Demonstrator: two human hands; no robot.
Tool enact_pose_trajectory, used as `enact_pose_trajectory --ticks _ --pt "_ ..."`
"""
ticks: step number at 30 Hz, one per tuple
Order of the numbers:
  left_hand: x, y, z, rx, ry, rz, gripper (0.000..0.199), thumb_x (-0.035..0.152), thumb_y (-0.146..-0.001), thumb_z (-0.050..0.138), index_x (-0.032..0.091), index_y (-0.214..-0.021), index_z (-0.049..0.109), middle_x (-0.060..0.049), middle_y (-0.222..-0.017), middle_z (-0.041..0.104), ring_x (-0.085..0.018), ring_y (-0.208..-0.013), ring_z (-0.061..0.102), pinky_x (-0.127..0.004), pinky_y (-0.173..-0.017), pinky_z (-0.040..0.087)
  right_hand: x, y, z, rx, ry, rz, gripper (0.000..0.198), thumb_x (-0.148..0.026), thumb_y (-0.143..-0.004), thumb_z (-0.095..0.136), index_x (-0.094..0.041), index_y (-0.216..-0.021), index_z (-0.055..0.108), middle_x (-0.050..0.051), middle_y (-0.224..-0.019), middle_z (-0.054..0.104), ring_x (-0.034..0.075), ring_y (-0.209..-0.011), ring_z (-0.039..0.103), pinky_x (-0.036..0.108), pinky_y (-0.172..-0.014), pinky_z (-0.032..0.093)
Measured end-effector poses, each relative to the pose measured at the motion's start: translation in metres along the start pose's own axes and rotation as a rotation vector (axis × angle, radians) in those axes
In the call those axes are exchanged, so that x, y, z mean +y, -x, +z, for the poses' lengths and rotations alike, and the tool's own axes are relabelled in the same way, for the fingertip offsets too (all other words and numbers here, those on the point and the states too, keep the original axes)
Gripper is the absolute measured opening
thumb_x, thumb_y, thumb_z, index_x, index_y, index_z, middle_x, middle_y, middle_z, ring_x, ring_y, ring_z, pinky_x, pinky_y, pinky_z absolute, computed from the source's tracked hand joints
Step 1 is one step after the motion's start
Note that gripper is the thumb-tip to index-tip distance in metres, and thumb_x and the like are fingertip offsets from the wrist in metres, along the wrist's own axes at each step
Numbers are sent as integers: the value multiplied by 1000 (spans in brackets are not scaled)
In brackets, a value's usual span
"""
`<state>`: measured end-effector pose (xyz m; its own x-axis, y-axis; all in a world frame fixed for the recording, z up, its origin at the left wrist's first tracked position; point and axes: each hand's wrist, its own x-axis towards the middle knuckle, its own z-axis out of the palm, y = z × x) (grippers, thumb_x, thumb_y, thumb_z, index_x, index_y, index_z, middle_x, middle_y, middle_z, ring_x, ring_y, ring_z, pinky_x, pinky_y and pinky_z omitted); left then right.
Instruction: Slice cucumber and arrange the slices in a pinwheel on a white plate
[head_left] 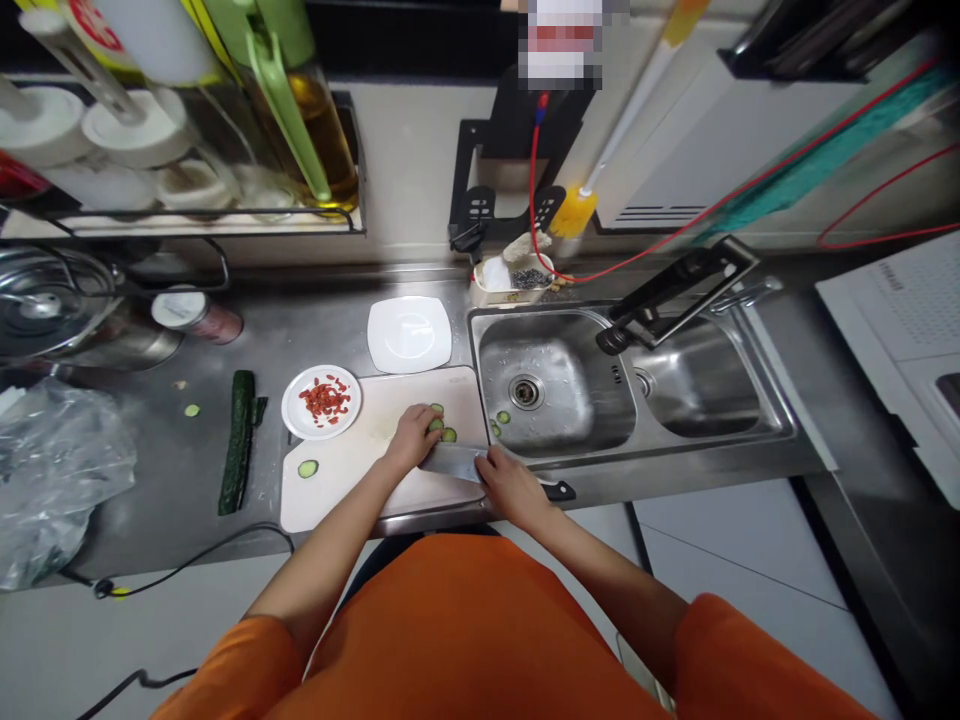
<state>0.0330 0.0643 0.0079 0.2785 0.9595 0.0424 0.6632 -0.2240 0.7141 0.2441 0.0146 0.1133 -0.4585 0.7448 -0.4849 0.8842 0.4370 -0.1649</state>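
Note:
My right hand (514,488) grips a kitchen knife (452,461) with a broad steel blade, and its black handle pokes out to the right. The blade lies over the white cutting board (322,500), close to my left fingers. My left hand (411,438) is bent down onto the cucumber (436,424), its fingertips curled against the green pieces. Cut slices (448,435) lie right beside the blade. A single cucumber slice (308,468) rests at the board's left end. What is under my left palm is hidden.
A plate of red bits (324,402) overlaps the board's upper left; a white square plate (409,335) stands behind. Whole cucumber (238,445) and plastic bag (52,480) lie left. Right is a double sink (559,400) with a few slices (503,417) and a black faucet (660,300).

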Motion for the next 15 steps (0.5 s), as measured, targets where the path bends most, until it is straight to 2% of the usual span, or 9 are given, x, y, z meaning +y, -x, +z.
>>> enact_pose_trajectory --ticks 5,12,15 --pt "-6 7 -1 46 -95 -82 29 29 -72 67 20 -99 63 -8 -96 61 -24 -95 52 -39 -85 42 6 23 -1 -99 -134 28 20 -18 -86 44 -20 -103 54 7 -106 50 15 -75 54 26 -64 33" --pt "3 5 -1 71 -86 -152 12 25 -69 68 20 -78 61 -5 -82 62 -22 -86 52 -36 -78 41 5 27 8 -109 -264 25 17 -18 -85 46 -19 -99 56 6 -105 50 13 -79 54 24 -69 34" --pt "9 8 -8 53 12 -222 9 27 -72 64 20 -73 59 0 -70 59 -15 -71 52 -29 -68 42 1 24 10 -99 -301 2 18 -18 -85 46 -19 -99 57 5 -103 51 13 -79 54 24 -70 35"
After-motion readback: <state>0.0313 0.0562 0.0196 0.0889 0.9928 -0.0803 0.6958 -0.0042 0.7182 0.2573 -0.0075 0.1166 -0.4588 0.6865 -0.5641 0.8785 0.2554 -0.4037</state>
